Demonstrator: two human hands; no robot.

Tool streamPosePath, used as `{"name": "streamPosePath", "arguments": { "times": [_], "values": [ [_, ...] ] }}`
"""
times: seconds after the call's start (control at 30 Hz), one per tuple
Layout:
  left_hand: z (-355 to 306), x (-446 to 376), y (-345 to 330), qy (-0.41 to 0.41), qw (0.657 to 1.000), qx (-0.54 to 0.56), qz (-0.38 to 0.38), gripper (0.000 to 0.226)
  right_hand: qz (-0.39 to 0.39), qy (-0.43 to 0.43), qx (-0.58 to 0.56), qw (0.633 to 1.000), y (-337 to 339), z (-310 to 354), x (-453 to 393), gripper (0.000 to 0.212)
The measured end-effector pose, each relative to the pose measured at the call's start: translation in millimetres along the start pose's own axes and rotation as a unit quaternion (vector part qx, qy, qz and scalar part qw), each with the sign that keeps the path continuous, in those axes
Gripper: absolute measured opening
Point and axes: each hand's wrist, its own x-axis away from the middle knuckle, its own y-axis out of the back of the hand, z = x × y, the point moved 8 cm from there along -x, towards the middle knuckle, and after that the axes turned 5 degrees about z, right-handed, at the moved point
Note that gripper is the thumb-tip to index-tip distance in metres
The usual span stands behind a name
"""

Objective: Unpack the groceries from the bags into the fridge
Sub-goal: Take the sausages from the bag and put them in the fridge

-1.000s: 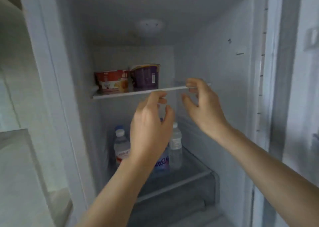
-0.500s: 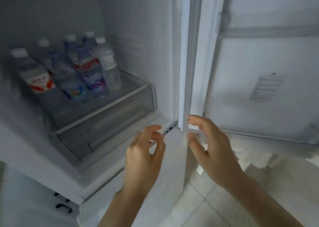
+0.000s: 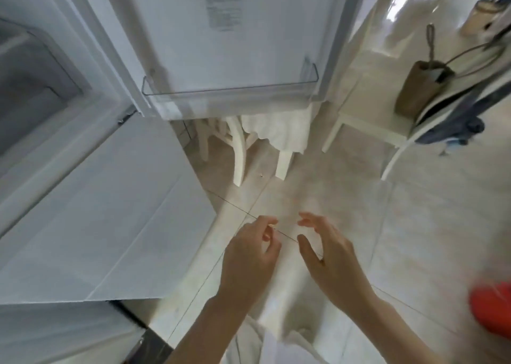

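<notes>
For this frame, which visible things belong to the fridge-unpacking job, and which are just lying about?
Job:
- open fridge door with clear door shelf
- left hand and right hand, both empty
- white bag under the hands

Lying about:
- brown handbag
- white chair
- blurred red object

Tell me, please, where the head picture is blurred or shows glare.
In the head view, motion blur smears the orange-red object at the right edge, so I cannot identify it. The left hand and right hand are slightly soft. Window glare shines on the glossy pale tiled floor at upper right, and the wide lens bends the white fridge door.
</notes>
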Motion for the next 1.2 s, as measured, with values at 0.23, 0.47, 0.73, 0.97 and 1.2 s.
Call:
{"name": "streamPosePath", "arguments": {
  "times": [0.23, 0.47, 0.73, 0.97, 1.2],
  "values": [
    [-52.4, 23.9, -121.3, -0.007, 0.996, -0.014, 0.087, 0.020, -0.058, -0.110, 0.010, 0.992, 76.1, -113.6, 87.1, 0.029],
    [-73.8, -7.7, -185.8, -0.014, 0.985, -0.052, 0.166, 0.023, -0.082, -0.188, -0.002, 0.979, 115.2, -184.8, 86.7, 0.030],
    [-79.7, -143.7, -210.4, -0.013, 0.984, -0.059, 0.170, 0.020, -0.084, -0.219, 0.004, 0.972, 155.6, -238.4, -17.0, 0.030],
    [-101.7, -277.1, -215.0, -0.022, 0.982, -0.054, 0.177, 0.017, -0.103, -0.206, 0.007, 0.973, 191.4, -259.7, -142.5, 0.029],
    [-104.9, -376.2, -239.9, 0.033, 0.975, -0.097, 0.196, 0.016, -0.051, -0.196, 0.009, 0.979, 220.4, -297.9, -236.6, 0.032]
  ]
}}
